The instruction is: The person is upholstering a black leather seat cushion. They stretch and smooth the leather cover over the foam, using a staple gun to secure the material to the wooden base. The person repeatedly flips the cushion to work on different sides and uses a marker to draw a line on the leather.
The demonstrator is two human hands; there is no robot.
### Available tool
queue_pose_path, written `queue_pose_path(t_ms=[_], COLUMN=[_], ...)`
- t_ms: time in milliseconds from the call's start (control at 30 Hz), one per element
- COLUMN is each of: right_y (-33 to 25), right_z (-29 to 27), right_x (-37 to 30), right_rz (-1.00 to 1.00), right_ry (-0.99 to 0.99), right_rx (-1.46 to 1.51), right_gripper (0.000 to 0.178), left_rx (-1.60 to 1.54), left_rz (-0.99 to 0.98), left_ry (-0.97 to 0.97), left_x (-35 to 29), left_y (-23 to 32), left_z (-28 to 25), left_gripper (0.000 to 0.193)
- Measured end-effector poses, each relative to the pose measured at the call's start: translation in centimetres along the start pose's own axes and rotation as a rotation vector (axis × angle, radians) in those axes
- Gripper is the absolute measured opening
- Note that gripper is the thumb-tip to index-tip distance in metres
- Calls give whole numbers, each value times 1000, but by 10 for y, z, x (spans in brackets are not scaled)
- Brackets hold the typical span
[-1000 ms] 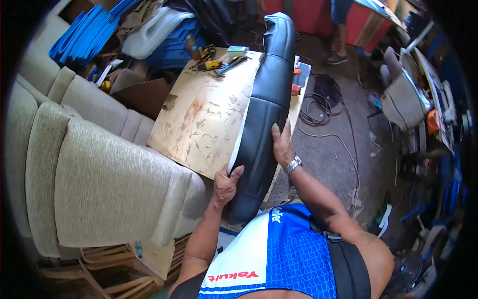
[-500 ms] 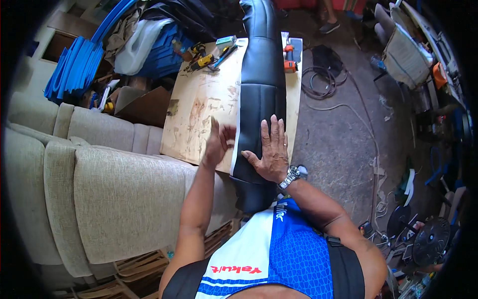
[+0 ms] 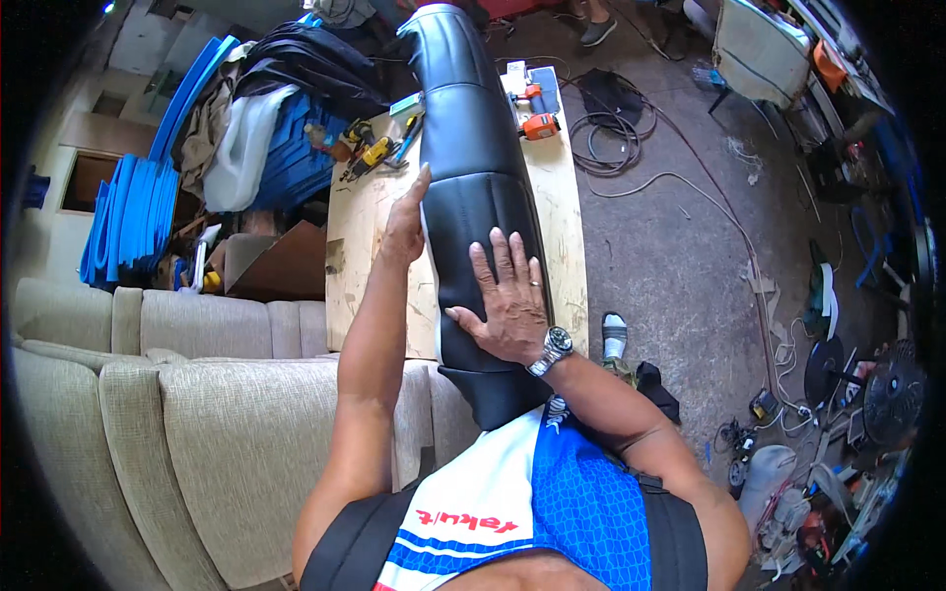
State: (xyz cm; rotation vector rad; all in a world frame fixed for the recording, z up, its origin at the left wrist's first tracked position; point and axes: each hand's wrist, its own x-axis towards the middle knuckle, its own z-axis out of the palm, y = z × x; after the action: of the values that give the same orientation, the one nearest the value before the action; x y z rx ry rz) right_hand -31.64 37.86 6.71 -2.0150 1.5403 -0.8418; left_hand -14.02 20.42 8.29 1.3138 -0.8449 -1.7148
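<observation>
A long padded black seat cover or cushion (image 3: 473,212), with stitched seams and a pale left edge, lies lengthwise across a wooden board table (image 3: 379,212). Its near end reaches my shirt. My right hand (image 3: 507,313), wearing a ring and a metal watch (image 3: 550,352), rests flat on the black padding with its fingers spread. Along the pale left edge my left hand (image 3: 404,227) is held edge-on, one digit stretched upward at the cushion's side. Its other fingers are partly hidden, and it appears open.
At the table's far left lie a yellow-and-black power tool (image 3: 376,153) and a blue-handled tool (image 3: 406,141). An orange tool (image 3: 539,125) sits beyond the cushion's right side. Beige sofas (image 3: 246,433) stand to the left. Hoses (image 3: 611,148) coil on the floor; a fan (image 3: 892,389) stands right.
My left hand has moved forward along the cushion's left edge. My right hand stays flat on the padding. The view has shifted, and the cushion now leans toward the upper left.
</observation>
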Motion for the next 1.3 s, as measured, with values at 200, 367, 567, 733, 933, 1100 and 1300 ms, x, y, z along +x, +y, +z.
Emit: queue_pose_path(t_ms=[200, 367, 567, 733, 933, 1100, 1300], right_y=[-16, -18, -14, -26, 6, 15, 21], right_z=[20, 18, 9, 31, 76, 114, 128], right_x=[1, 1, 7, 10, 1, -30, -34], right_rz=[-67, -81, -39, -255, -578, -569, -549], right_ry=[16, -9, 39, -94, -196, -351, -414], right_rx=[65, 102, 94, 311, 625, 658, 651], right_gripper=[78, 74, 72, 70, 67, 73, 75], left_rx=[352, 79, 351, 359, -2, -120, -203], left_rz=[68, -23, 87, 365, 41, 65, -27], left_ry=[324, 211, 244, 466, 58, 42, 42], left_x=[-14, -19, 4, -8, -18, -30, -31], left_y=[15, 22, 23, 0, 19, 11, 2], left_z=[-20, -12, 9, -47, -120, -203, -204], left_gripper=[61, 53, 44, 33, 57, 56, 57])
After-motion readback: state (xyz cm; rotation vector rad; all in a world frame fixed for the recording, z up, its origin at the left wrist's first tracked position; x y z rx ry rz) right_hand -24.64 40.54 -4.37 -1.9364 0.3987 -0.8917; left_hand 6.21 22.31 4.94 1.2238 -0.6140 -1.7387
